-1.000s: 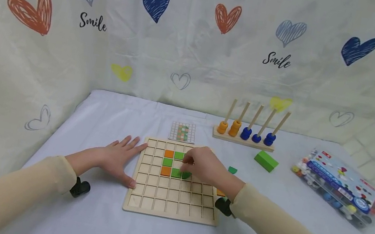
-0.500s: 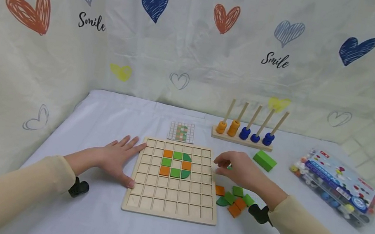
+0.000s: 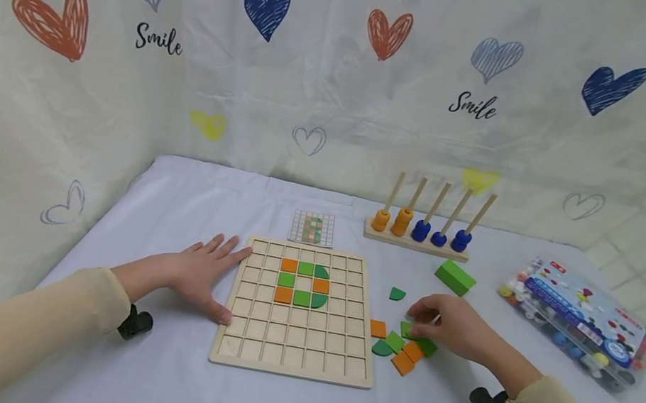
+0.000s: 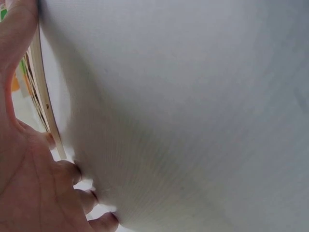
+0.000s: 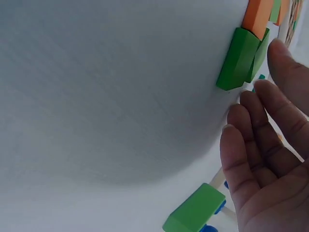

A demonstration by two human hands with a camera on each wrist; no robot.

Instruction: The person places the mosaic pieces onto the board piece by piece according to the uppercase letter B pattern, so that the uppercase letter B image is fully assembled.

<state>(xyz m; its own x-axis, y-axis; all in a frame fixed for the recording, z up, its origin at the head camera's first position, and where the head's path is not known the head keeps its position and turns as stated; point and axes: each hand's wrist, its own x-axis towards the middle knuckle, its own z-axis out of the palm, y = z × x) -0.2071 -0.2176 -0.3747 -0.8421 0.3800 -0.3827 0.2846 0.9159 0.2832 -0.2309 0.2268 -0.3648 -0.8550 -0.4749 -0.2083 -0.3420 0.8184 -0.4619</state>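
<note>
So the pale wooden grid board [image 3: 264, 351] sits square-on to the person, roughly as wide as deep. Left hand [image 3: 200, 279] is splayed, thumb and index on its left edge. Right hand [image 3: 456, 328] is loose-fingered, gripping nothing, over the tile pile [image 3: 403, 365]; a bright green tile [image 3: 406, 329] lies skewed by its thumb.

The right hand [image 3: 453, 327], over the board [image 3: 295, 357] a second ago and just off its right edge half a second ago, is now farther right, fingertips at the loose tiles [image 3: 394, 342]. The green rounded tile [image 3: 397, 294] behind them, mostly covered half a second ago, shows whole. An orange square [image 3: 321, 286] in the board, hidden a second ago, is visible.
</note>
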